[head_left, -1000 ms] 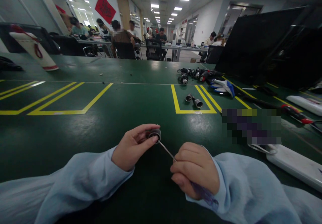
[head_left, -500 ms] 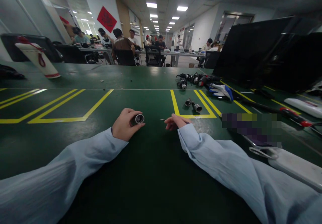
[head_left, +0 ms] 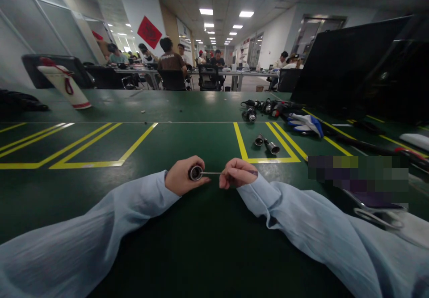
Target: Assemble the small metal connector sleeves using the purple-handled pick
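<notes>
My left hand (head_left: pixel 181 178) is closed round a small black cylindrical part (head_left: pixel 195 173) with a metal-rimmed opening facing right. My right hand (head_left: pixel 237 173) pinches a thin metal tool (head_left: pixel 212 173) with a purple handle end. The tool's tip reaches the opening of the part. Both hands rest low over the green table (head_left: pixel 201 137), and both arms wear light blue sleeves.
Two small metal cylinders (head_left: pixel 266 144) lie in a yellow-taped box to the right. Further back are more black parts (head_left: pixel 261 107) and a blue-white glove (head_left: pixel 306 124). Black monitors (head_left: pixel 355 65) stand at right, a white cup (head_left: pixel 67 86) at back left. People sit at far tables.
My hands have come together again: half a second ago the tool tip was apart from the part, now it meets its opening. The view has shifted slightly.
</notes>
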Demonstrator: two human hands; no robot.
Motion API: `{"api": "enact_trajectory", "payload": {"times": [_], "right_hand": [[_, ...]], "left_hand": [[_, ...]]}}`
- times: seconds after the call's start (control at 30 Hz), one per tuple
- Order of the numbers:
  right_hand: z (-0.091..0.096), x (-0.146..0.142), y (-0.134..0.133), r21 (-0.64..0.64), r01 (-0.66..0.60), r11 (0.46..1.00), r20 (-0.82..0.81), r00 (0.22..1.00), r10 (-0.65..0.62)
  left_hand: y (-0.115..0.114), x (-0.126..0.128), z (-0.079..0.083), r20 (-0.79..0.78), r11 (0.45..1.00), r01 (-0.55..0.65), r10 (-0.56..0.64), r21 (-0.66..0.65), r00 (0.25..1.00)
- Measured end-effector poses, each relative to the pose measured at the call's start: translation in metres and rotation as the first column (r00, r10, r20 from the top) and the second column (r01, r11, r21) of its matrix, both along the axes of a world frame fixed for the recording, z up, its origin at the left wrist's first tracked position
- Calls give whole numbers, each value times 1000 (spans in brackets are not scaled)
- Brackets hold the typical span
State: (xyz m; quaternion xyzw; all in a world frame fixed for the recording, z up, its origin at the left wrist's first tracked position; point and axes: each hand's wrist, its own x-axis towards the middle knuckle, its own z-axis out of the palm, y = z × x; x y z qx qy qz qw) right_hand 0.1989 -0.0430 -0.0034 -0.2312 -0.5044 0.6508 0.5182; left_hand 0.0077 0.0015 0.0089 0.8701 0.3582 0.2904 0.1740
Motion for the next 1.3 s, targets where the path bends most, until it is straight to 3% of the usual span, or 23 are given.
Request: {"api": "enact_trajectory", "payload": {"times": [0.13, 0.27, 0.43, 0.53, 0.63, 0.7, 0.77, 0.83, 0.93, 1.03, 1.1, 1.17, 1.3], "right_hand": [[1, -3, -15, 148, 23, 989, 207, 977, -53], [11, -3, -31, 380, 46, 924, 476, 846, -238], [14, -7, -41, 539, 97, 837, 517, 746, -419], [7, -9, -35, 396, 152, 906, 446, 831, -334], [-3, -8, -21, 82, 99, 992, 224, 968, -115], [-9, -7, -11, -89, -8, 996, 73, 997, 15], [-12, -6, -5, -162, -86, 983, -9, 996, 86], [-11, -5, -5, -155, -88, 984, -18, 996, 87], [-6, -6, -16, -12, 51, 999, 126, 991, -49], [1, -8, -30, 269, 182, 946, 376, 884, -278], [5, -9, -37, 389, 184, 903, 471, 802, -366], [7, -9, -37, 390, 164, 906, 499, 789, -358], [0, -5, -24, 134, 109, 985, 323, 935, -147]], "left_hand": [[-10, 1, -3, -48, 997, 70, -71, -14, 996], [-15, 1, -3, -44, 996, 92, -92, -17, 995], [-17, -1, -1, -51, 995, 102, -101, 14, 994], [-19, -1, -1, -70, 991, 117, -112, 64, 991], [-20, -1, -2, -77, 986, 139, -132, 91, 988], [-20, -1, -2, -77, 984, 155, -149, 82, 986], [-18, -1, -3, -72, 983, 166, -160, 82, 984], [-17, -1, -3, -69, 983, 155, -149, 97, 986], [-17, -2, -2, -92, 984, 130, -119, 123, 989], [-18, -2, -3, -144, 977, 145, -122, 157, 982], [-17, -2, -4, -183, 970, 153, -119, 187, 976], [-17, -2, -5, -223, 962, 170, -121, 215, 967], [-17, -4, -7, -241, 948, 220, -164, 230, 957]]}}
